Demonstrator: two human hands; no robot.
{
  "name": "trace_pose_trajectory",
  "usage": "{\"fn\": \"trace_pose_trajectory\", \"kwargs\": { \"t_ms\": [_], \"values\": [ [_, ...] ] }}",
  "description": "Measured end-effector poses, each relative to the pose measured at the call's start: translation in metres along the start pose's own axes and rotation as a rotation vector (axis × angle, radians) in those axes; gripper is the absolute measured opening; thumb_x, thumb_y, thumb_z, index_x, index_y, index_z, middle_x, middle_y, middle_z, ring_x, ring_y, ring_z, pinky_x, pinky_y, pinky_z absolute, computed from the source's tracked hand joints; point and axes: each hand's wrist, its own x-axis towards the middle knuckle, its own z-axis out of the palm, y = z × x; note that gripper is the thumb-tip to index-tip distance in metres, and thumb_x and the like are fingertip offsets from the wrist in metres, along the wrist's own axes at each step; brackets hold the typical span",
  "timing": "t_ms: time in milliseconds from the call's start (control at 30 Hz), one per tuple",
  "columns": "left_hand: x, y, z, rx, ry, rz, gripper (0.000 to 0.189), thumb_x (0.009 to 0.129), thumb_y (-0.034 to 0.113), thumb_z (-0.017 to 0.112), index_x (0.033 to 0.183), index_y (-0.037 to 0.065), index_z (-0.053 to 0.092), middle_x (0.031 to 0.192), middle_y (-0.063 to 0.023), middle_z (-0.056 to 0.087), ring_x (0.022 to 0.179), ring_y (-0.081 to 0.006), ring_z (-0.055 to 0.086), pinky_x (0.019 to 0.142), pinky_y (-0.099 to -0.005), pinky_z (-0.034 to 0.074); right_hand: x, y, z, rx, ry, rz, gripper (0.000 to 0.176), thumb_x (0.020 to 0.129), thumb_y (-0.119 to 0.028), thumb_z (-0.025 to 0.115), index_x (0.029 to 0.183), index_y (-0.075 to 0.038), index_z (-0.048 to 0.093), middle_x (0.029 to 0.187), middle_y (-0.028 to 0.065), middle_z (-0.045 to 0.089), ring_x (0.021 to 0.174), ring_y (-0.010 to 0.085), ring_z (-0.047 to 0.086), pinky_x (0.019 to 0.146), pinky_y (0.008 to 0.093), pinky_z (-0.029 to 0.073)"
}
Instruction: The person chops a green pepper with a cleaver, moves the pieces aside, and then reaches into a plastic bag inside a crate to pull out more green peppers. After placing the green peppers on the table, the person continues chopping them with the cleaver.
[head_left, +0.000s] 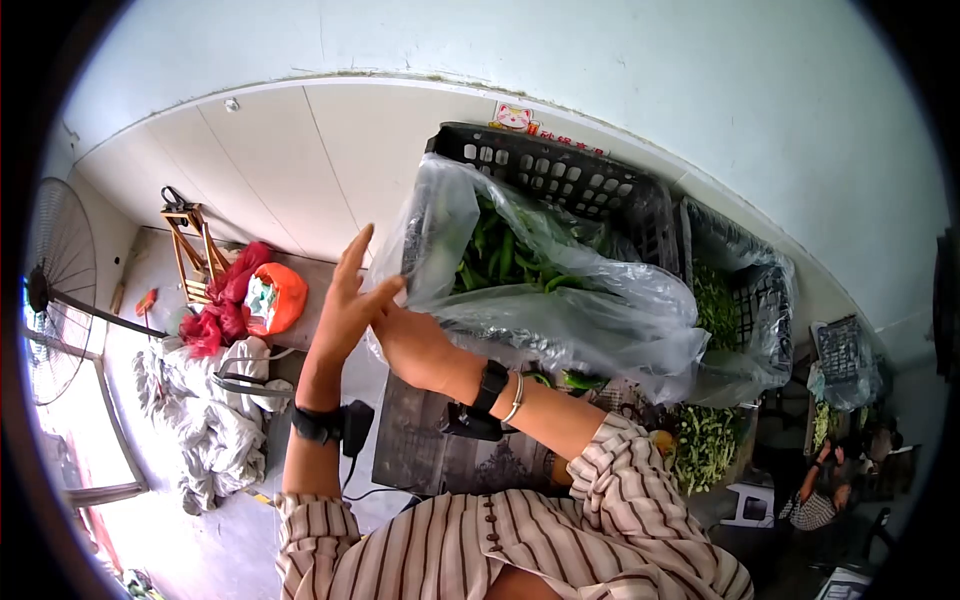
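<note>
My left hand [340, 305] is raised at the left of a large black crate [560, 165], fingers stretched out and thumb apart, with nothing in it. My right hand [412, 348] reaches across from the right and meets it near the thumb; its fingertips are hidden. Clear plastic bag film [445, 215] lines the crate and hangs over its near side, close beyond both hands. Inside the bag lie long green peppers [497, 255]. Each wrist wears a black strap with a small device.
Beneath the crate is a dark patterned table [430, 430]. A second lined crate [770, 310] of greens stands to the right, near cut green pieces [705, 445]. At left are a fan [60, 290], an orange bag [285, 300] and piled cloth [215, 420]. Another person [815, 500] is at far right.
</note>
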Motion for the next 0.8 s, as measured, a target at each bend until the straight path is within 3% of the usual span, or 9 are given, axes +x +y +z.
{"fn": "trace_pose_trajectory", "kwargs": {
  "t_ms": [100, 200, 267, 400, 467, 533, 600, 633, 800],
  "values": [
    [0.025, -0.034, 0.015, 0.395, -0.058, 0.133, 0.091, 0.075, 0.019, 0.073, 0.148, -0.003, 0.023, 0.150, -0.0233, 0.030, 0.135, -0.0305, 0.038, 0.111, -0.0355, 0.028, -0.007, 0.008, 0.003, -0.012, -0.088, 0.026, 0.032, 0.081, 0.000, 0.054, 0.112, 0.004, 0.051, 0.106, 0.0236, 0.057, 0.080, 0.0413, 0.062, 0.068, 0.0472, 0.052],
    [0.034, -0.067, 0.020, 0.216, -0.143, 0.012, 0.097, 0.071, 0.021, 0.075, 0.147, -0.005, 0.020, 0.146, -0.0269, 0.033, 0.135, -0.0324, 0.037, 0.111, -0.0352, 0.028, -0.038, 0.007, -0.014, -0.003, 0.014, -0.078, 0.039, 0.077, 0.001, 0.059, 0.115, 0.006, 0.052, 0.106, 0.0225, 0.057, 0.085, 0.0384, 0.063, 0.067, 0.0426, 0.053],
    [0.027, -0.064, 0.024, 0.155, -0.176, -0.051, 0.087, 0.080, 0.016, 0.070, 0.149, -0.001, 0.020, 0.142, -0.0205, 0.042, 0.132, -0.0234, 0.039, 0.109, -0.0318, 0.029, -0.063, 0.005, -0.046, 0.161, -0.019, -0.195, 0.045, 0.078, -0.002, 0.061, 0.121, 0.002, 0.050, 0.105, 0.0194, 0.058, 0.085, 0.0348, 0.064, 0.066, 0.0399, 0.053],
    [0.016, -0.071, 0.035, 0.023, -0.087, 0.035, 0.070, 0.095, 0.019, 0.058, 0.149, -0.001, 0.020, 0.142, -0.0197, 0.042, 0.132, -0.0229, 0.039, 0.108, -0.0310, 0.029, -0.084, 0.023, -0.115, -0.424, 0.357, -0.106, 0.052, 0.078, -0.015, 0.070, 0.124, -0.002, 0.050, 0.116, 0.0145, 0.053, 0.105, 0.0283, 0.054, 0.085, 0.0419, 0.047],
    [0.014, -0.079, 0.038, 0.001, 0.010, 0.139, 0.068, 0.096, 0.020, 0.057, 0.149, 0.000, 0.020, 0.145, -0.0200, 0.037, 0.134, -0.0245, 0.036, 0.109, -0.0327, 0.029, -0.093, 0.038, -0.131, -0.488, 0.299, 0.039, 0.055, 0.077, -0.019, 0.073, 0.124, -0.003, 0.050, 0.125, 0.0139, 0.049, 0.114, 0.0276, 0.047, 0.092, 0.0443, 0.041],
    [0.010, -0.066, 0.041, -0.118, 0.009, 0.064, 0.068, 0.095, 0.016, 0.057, 0.151, 0.005, 0.019, 0.148, -0.0173, 0.034, 0.135, -0.0263, 0.035, 0.109, -0.0336, 0.029, -0.110, 0.063, -0.124, -0.432, 0.272, 0.061, 0.052, 0.079, -0.019, 0.072, 0.123, -0.001, 0.051, 0.118, 0.0167, 0.054, 0.109, 0.0300, 0.051, 0.089, 0.0416, 0.043],
    [0.010, -0.063, 0.042, 0.129, 0.200, 0.246, 0.057, 0.091, 0.006, 0.057, 0.144, 0.002, 0.035, 0.147, -0.0172, 0.036, 0.133, -0.0305, 0.038, 0.107, -0.0356, 0.034, -0.124, 0.075, -0.115, -0.068, 0.078, 0.246, 0.041, 0.082, -0.014, 0.067, 0.118, -0.002, 0.053, 0.103, 0.0170, 0.060, 0.099, 0.0326, 0.055, 0.083, 0.0398, 0.045],
    [0.009, -0.060, 0.041, 0.130, 0.200, 0.242, 0.057, 0.091, 0.006, 0.057, 0.144, 0.002, 0.035, 0.147, -0.0172, 0.036, 0.133, -0.0305, 0.038, 0.107, -0.0356, 0.034, -0.128, 0.076, -0.109, -0.129, 0.204, 0.131, 0.031, 0.082, -0.009, 0.065, 0.112, -0.003, 0.060, 0.087, 0.0139, 0.061, 0.085, 0.0317, 0.058, 0.074, 0.0391, 0.047],
    [0.009, -0.058, 0.043, 0.203, 0.066, 0.236, 0.032, 0.088, 0.003, 0.057, 0.120, 0.002, 0.062, 0.143, -0.0157, 0.045, 0.124, -0.0310, 0.050, 0.100, -0.0354, 0.042, -0.152, 0.040, -0.101, -0.128, 0.186, 0.115, 0.010, 0.081, -0.002, 0.056, 0.091, -0.003, 0.059, 0.080, 0.0108, 0.057, 0.078, 0.0303, 0.056, 0.066, 0.0409, 0.046]
  ]
}}
